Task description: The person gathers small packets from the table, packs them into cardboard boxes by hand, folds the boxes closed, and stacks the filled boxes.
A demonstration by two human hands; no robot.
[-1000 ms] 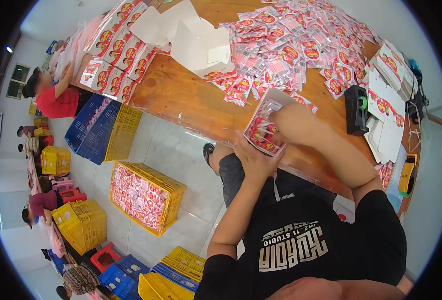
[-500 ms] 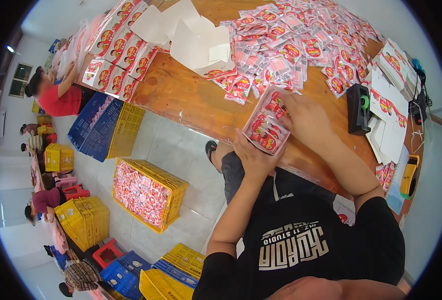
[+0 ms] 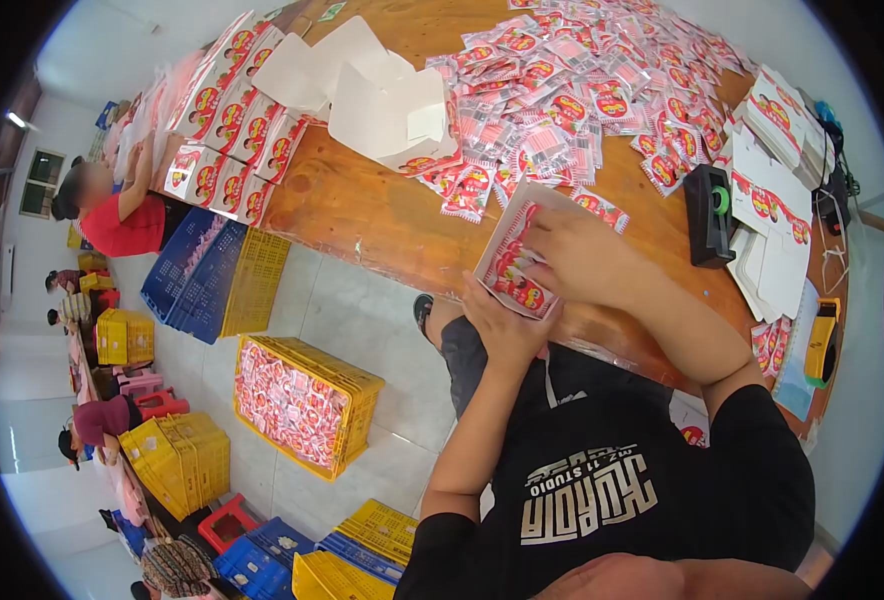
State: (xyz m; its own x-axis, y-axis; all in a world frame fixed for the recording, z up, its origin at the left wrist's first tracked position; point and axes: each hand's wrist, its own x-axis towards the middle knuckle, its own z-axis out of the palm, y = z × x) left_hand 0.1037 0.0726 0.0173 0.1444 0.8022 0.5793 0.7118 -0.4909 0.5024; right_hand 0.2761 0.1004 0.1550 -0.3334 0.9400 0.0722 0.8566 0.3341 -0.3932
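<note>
My left hand [image 3: 507, 322] is wrapped round the lower end of an open white box [image 3: 492, 250] at the table's front edge. Small red-and-white packets [image 3: 524, 292] lie in rows inside it. My right hand [image 3: 572, 250] reaches into the box from the right, its fingertips down among the packets; whether they grip one is hidden. Beyond the box spreads a large heap of the same packets [image 3: 567, 108]. Open white boxes [image 3: 387, 115] stand to the left of the heap.
Stacked printed boxes [image 3: 224, 125] fill the table's left end. At right are a black tape dispenser [image 3: 707, 215], flat cartons [image 3: 767, 200] and a yellow tool [image 3: 822, 345]. On the floor stands a yellow crate of packets [image 3: 297, 400]. Other people work at left, one in a red shirt [image 3: 127, 225].
The box has tipped and shifted slightly left. My right hand has moved from the box's right side to over its inside, covering part of the packets. The view has turned a little.
</note>
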